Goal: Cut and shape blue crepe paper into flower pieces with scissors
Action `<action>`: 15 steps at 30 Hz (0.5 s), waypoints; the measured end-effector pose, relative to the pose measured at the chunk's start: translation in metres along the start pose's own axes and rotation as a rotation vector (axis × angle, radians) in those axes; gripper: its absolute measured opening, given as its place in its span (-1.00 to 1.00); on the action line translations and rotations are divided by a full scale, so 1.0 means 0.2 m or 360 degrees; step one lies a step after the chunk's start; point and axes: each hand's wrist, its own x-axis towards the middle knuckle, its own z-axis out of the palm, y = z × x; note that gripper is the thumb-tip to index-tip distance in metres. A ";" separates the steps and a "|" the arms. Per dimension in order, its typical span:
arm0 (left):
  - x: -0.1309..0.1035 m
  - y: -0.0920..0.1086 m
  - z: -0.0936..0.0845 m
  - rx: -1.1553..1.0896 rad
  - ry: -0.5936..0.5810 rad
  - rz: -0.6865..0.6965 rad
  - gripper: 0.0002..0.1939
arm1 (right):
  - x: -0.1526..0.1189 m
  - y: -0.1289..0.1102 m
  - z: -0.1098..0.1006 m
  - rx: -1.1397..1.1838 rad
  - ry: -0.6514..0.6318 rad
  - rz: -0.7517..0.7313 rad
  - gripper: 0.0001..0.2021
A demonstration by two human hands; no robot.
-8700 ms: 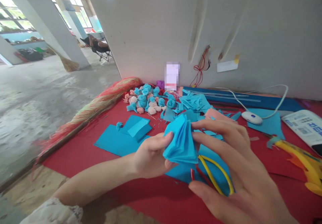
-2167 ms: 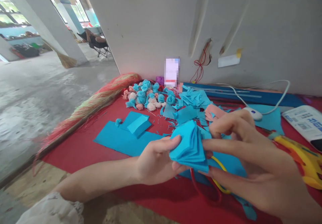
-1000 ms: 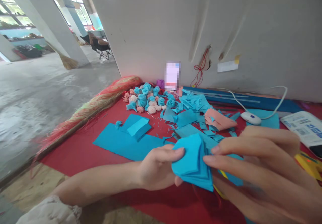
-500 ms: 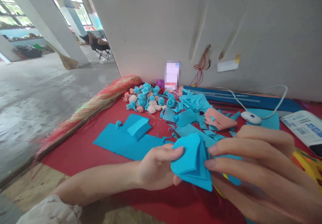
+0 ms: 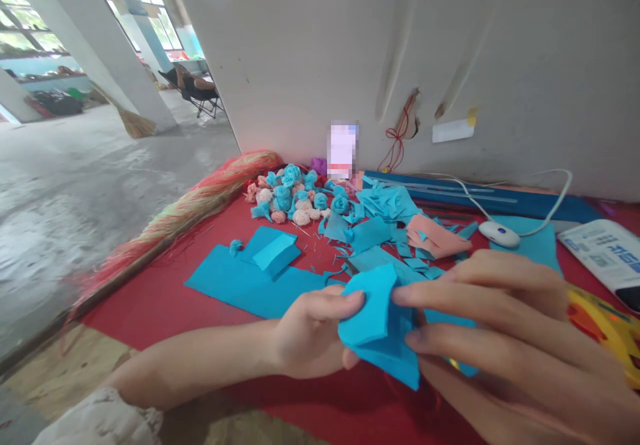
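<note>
A layered stack of blue paper pieces (image 5: 373, 318) is pinched in my left hand (image 5: 315, 332), thumb on top. My right hand (image 5: 500, 338) touches the stack's right side with its fingertips; whether its thumb grips from below is hidden. Behind lie larger blue sheets (image 5: 240, 285) and a folded blue piece (image 5: 273, 250). Blue and pink paper flowers (image 5: 285, 198) are heaped at the back, beside blue scraps (image 5: 387, 202) and a salmon folded piece (image 5: 437, 235).
On the red table (image 5: 160, 298) stands a lit phone (image 5: 343, 148) against the panel. A white corded device (image 5: 499, 234), a white package (image 5: 603, 255) and a yellow tool (image 5: 607, 332) lie right. Fringed strands (image 5: 200, 195) line the left edge.
My right fingers have shifted left onto the stack, and its lower right corner has moved slightly down. More of the yellow tool shows. My left hand keeps its hold.
</note>
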 end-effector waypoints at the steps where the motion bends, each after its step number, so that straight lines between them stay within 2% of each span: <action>1: 0.00 0.00 0.00 -0.0017 -0.0026 0.0003 -0.55 | 0.00 -0.01 0.00 0.0021 0.0034 0.0012 -0.87; 4: -0.01 0.01 0.01 -0.0092 -0.0119 0.0028 -0.60 | 0.00 -0.02 0.03 0.0069 0.0162 0.0132 -0.86; 8: -0.01 0.01 0.02 -0.0234 -0.0175 0.0108 -0.62 | 0.02 -0.04 0.05 0.0019 0.0155 0.0132 -0.80; 11: -0.01 0.01 0.03 -0.0257 -0.0165 0.0123 -0.61 | 0.03 -0.03 0.06 -0.0030 0.0201 0.0086 -0.74; 15: -0.02 0.01 0.04 -0.0253 -0.0108 0.0096 -0.61 | 0.04 -0.02 0.06 -0.0019 0.0202 0.0044 -0.77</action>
